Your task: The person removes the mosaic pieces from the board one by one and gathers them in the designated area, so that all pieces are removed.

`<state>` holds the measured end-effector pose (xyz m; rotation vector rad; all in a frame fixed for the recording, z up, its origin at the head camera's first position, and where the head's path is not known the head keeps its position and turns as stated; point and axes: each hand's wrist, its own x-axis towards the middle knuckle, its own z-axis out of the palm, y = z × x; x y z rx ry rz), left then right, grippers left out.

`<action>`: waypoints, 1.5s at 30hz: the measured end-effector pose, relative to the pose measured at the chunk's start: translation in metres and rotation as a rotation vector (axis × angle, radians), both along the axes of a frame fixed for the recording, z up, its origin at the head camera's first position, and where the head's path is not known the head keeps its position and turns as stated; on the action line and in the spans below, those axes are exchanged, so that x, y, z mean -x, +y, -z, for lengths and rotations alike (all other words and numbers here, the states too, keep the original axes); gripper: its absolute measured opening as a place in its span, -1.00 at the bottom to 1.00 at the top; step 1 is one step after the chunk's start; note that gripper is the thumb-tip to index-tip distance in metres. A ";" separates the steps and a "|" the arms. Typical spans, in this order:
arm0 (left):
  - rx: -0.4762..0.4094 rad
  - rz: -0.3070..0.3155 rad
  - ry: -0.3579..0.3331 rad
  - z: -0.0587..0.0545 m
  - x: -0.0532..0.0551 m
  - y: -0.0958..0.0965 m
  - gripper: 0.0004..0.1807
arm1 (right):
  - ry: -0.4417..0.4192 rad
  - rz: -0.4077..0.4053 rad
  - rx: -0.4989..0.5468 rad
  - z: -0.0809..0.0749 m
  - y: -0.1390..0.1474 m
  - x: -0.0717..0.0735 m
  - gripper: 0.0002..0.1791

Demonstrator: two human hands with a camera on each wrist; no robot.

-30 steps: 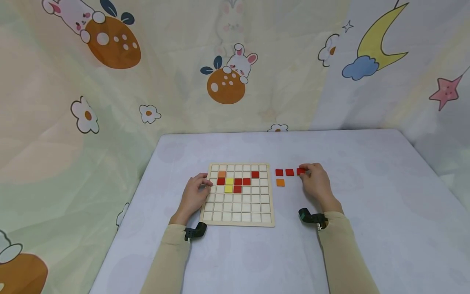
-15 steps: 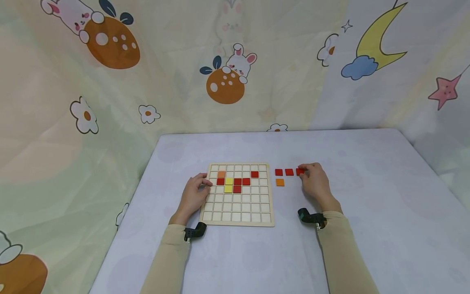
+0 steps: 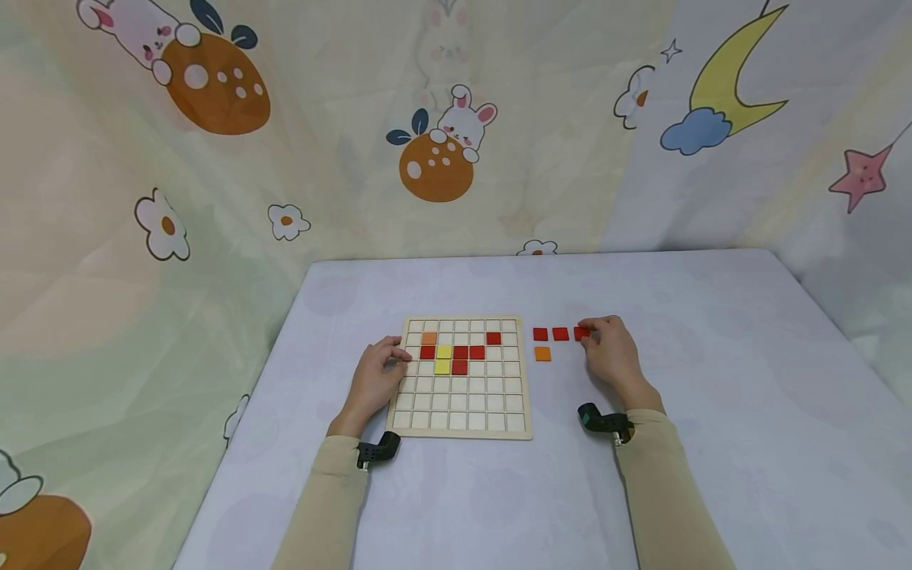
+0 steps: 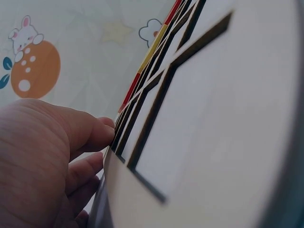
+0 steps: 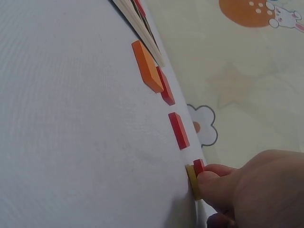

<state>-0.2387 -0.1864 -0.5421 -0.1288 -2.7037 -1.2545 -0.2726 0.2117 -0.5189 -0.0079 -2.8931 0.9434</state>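
A square wooden grid board (image 3: 470, 404) lies on the table, with an orange tile (image 3: 429, 338), two yellow tiles (image 3: 443, 359) and several red tiles (image 3: 460, 360) in its cells. At its left edge, my left hand (image 3: 374, 384) holds the rim between thumb and fingers, close up in the left wrist view. Right of the board, my right hand (image 3: 616, 360) pinches a red tile (image 3: 580, 333) at the end of a row. The right wrist view also shows a yellow tile (image 5: 194, 182) beside that thumb, hidden in the head view.
Two more red tiles (image 3: 560, 334) lie in line between the board and the right hand. Below the first one sits a loose orange tile (image 3: 543, 354). The white-covered table (image 3: 456, 507) meets a printed cloth backdrop (image 3: 556, 182) at its far edge.
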 end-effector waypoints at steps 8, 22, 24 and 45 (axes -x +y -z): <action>0.003 -0.004 0.000 0.001 0.000 0.000 -0.92 | -0.008 0.019 -0.010 -0.001 0.008 0.000 -0.65; -0.004 -0.001 -0.004 0.001 0.000 0.000 -0.92 | -0.020 0.066 -0.011 0.002 0.024 0.000 -0.65; -0.006 -0.002 -0.006 0.001 -0.001 0.000 -0.92 | -0.025 0.073 -0.012 0.001 0.026 0.000 -0.65; 0.005 0.001 -0.006 0.001 0.000 -0.001 -0.91 | -0.050 0.089 -0.029 0.002 0.037 -0.001 -0.65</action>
